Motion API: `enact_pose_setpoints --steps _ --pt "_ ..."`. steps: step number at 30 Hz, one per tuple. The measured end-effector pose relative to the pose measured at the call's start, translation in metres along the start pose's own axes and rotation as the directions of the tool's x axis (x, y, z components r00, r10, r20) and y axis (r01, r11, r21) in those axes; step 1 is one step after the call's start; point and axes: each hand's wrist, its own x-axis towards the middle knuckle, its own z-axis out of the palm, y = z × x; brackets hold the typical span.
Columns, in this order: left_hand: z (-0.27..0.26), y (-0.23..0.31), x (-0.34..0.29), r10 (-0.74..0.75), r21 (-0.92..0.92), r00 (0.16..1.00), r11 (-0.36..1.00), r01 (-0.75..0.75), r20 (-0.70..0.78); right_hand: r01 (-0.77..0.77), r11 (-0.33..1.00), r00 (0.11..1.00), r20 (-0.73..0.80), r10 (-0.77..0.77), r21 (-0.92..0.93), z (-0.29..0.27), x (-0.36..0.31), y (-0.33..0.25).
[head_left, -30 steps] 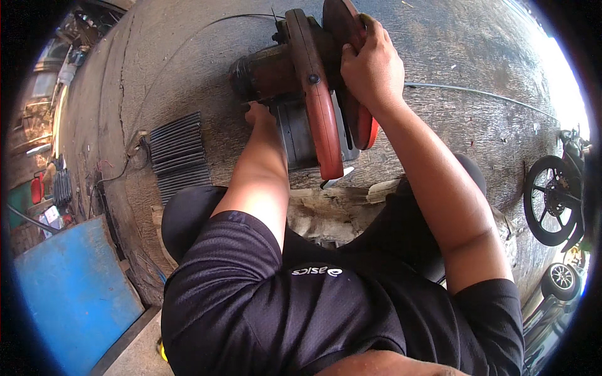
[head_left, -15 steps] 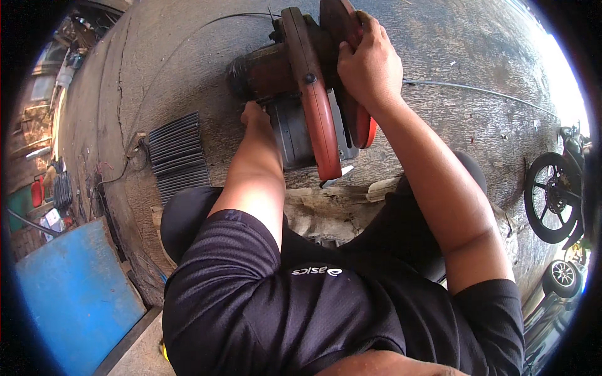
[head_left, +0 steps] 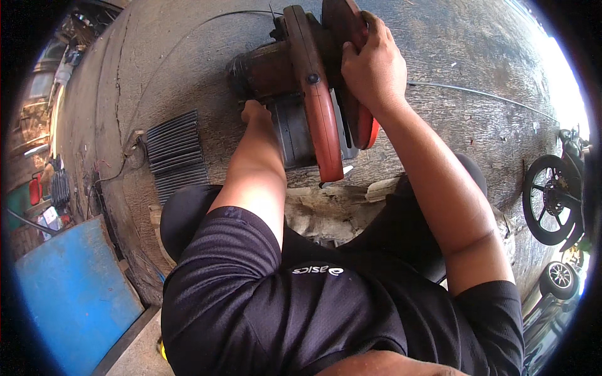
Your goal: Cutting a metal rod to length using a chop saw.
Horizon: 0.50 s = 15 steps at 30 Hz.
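A cut-off saw [head_left: 323, 119] with a long red-brown handle, a dark motor and a grey metal base stands on the floor in front of me. My right hand [head_left: 375, 69] is closed over the edge of its round red-brown guard [head_left: 342, 22], thumb on the near face. Low on the left side, my left hand [head_left: 255, 111] is curled beside the base, just under the motor [head_left: 251, 72]. Its fingertips and whatever they grip are hidden. Left of that forearm lies a row of thin dark rods [head_left: 177, 147], side by side.
A blue panel [head_left: 75, 301] lies at lower left, near tools and clutter. One cable [head_left: 483, 91] runs off to the right; another curves behind the saw. Motorcycle wheels [head_left: 552, 199] stand at the right edge. A pale, rough wooden piece [head_left: 332, 210] lies between my legs.
The saw's handle and guard, with my right hand on the guard, have shifted very slightly right in the picture. Both hands keep the same places on the saw.
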Motion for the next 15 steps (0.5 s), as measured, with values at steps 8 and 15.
enact_pose_setpoints --steps 8,15 --pt "-0.014 0.017 -0.012 -0.226 -0.516 0.958 0.808 0.286 0.177 0.025 1.000 1.000 -0.018 -0.024 0.013 0.000 0.000 0.001" --pt "-0.003 0.024 -0.016 -0.441 -0.933 0.825 -0.236 0.273 0.353 0.026 1.000 0.999 -0.021 -0.026 0.014 0.000 0.000 0.000"
